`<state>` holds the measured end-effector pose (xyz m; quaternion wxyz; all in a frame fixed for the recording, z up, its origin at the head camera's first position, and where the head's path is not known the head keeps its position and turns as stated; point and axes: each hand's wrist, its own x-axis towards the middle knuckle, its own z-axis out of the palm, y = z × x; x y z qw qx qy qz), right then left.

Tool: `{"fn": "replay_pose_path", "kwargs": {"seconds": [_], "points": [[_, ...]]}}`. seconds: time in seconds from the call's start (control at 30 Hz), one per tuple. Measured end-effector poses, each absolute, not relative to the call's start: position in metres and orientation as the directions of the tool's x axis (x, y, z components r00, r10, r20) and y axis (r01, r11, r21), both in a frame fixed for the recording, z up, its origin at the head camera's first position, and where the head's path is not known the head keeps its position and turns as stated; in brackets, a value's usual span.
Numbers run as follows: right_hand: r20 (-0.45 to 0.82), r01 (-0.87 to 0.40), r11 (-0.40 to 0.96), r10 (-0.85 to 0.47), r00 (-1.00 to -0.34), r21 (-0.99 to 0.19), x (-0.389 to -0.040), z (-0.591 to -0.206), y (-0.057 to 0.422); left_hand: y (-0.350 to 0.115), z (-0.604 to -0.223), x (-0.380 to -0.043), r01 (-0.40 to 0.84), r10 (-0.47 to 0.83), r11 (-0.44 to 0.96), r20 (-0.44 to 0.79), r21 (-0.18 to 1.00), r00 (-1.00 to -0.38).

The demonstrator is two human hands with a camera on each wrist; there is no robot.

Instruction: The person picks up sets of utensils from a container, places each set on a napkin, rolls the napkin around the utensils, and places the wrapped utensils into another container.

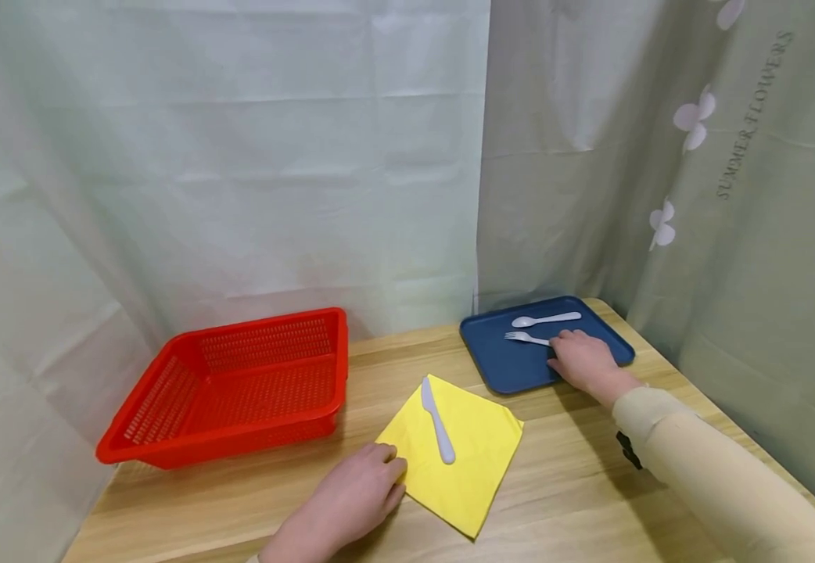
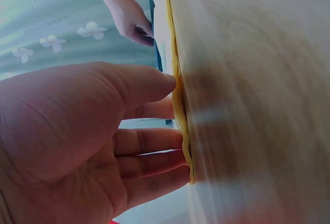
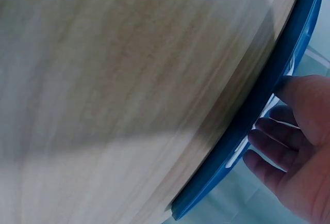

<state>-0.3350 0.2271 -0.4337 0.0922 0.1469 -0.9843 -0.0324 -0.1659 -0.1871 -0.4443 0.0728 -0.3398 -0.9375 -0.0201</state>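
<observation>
- Fork [image 1: 529, 338] lies on the blue tray [image 1: 509, 371], off to the person's right; its tines point left and its handle runs rightward under the right hand [image 1: 583, 361].
- Right hand is by far the nearer: its fingers bend over the handle and hide the end of it. Whether thumb and fingers have closed in a pinch, I cannot tell, even from the right wrist view.
- Long axis of the fork runs crosswise, slanting slightly toward the person at the handle side, while the right forearm comes in from the near right. The relation that seems to matter is that the handle side, not the tines, faces this hand.
- Spoon [image 1: 552, 318] lies just beyond the fork, also crosswise with its bowl to the left, near enough that stray fingers could nudge it.
- Left hand [image 1: 354, 489] is well apart from the right, fingers fairly straight, tips touching the left corner of the yellow napkin [image 1: 481, 442].
- Knife [image 1: 439, 424] rests on that napkin, handle end nearer the person, blade pointing away and a little left; the left hand is nearer to it but not touching.
</observation>
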Motion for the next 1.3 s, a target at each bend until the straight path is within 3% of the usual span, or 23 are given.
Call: {"fn": "replay_pose_path", "kwargs": {"seconds": [0.57, 0.9, 1.3], "points": [[0.144, -0.277, 0.960, -0.280, -0.949, 0.037, -0.344, -0.428, 0.227, -0.186, -0.442, -0.164, 0.647, 0.641, 0.761, 0.200, -0.046, -0.741], [0.143, -0.293, 0.954, -0.300, -0.943, 0.067, -0.344, -0.427, 0.228, -0.187, -0.442, -0.164, 0.659, 0.653, 0.751, 0.204, -0.046, -0.730], [0.172, -0.295, 0.954, -0.300, -0.938, 0.055, -0.348, -0.426, 0.226, -0.186, -0.439, -0.165, 0.643, 0.639, 0.765, 0.170, -0.035, -0.750]]}}
